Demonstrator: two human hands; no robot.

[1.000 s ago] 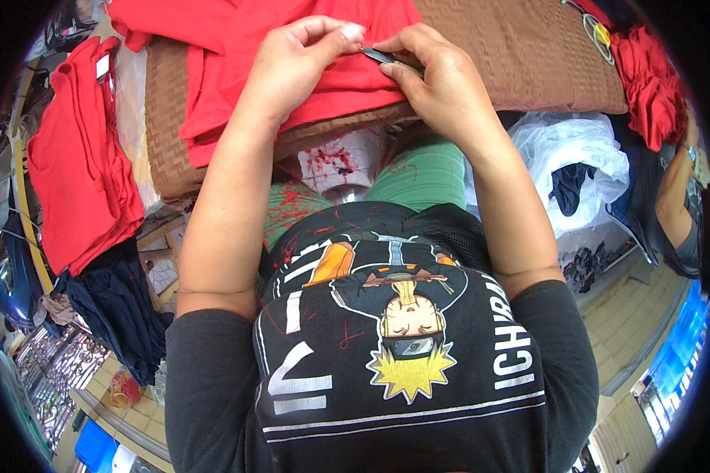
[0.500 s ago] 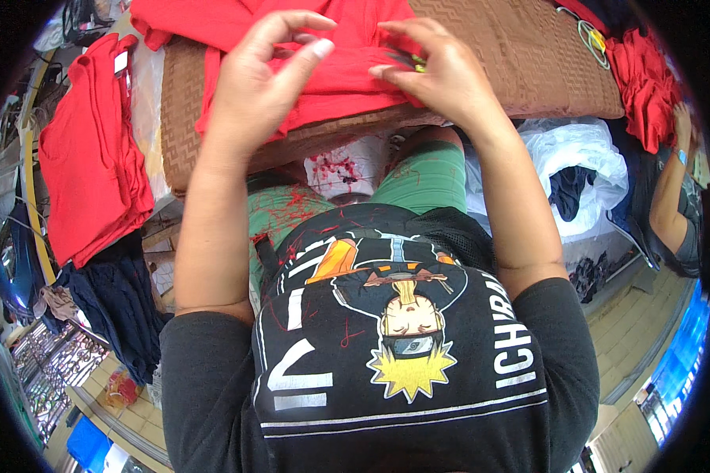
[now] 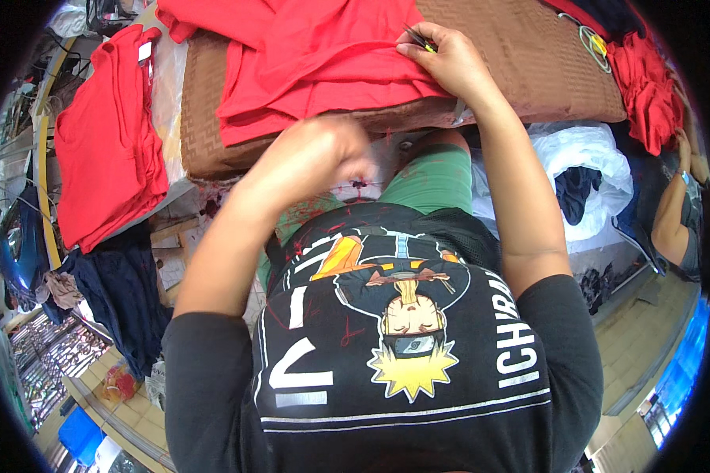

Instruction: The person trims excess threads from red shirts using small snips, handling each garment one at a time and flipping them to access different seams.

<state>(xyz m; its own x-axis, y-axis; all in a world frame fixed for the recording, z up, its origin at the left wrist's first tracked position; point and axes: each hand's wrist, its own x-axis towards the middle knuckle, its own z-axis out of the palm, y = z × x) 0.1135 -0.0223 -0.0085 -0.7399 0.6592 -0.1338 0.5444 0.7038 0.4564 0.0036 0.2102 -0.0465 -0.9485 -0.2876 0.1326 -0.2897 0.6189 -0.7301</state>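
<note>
Distance between the two hands has become large: one second ago they met at the blade of a small tool above the red garment (image 3: 323, 71), half a second ago they were apart but both over this cloth, and now the left hand (image 3: 338, 150) has come down above the lap, near the green shorts (image 3: 430, 177). The right hand (image 3: 450, 59) stays at the right part of the garment, where its thumb and first finger pinch the small dark tool (image 3: 421, 40), with thin points toward the upper left. In my judgement, this means that only the right hand now attends to the cloth. The garment lies loosely on the desk (image 3: 528, 67), which has a brown patterned cover.

The left hand is blurred; its fingers seem curled inward, but I cannot tell whether they pinch something. The tool's rear end is hidden in the right hand. The upper rim of the view cuts off the garment's far part. The left forearm covers some of the lap, where red threads (image 3: 314, 210) are scattered. At the right rim, what a co-worker's arm (image 3: 670, 213) does beside a red bundle (image 3: 647, 94) is hard to make out
</note>
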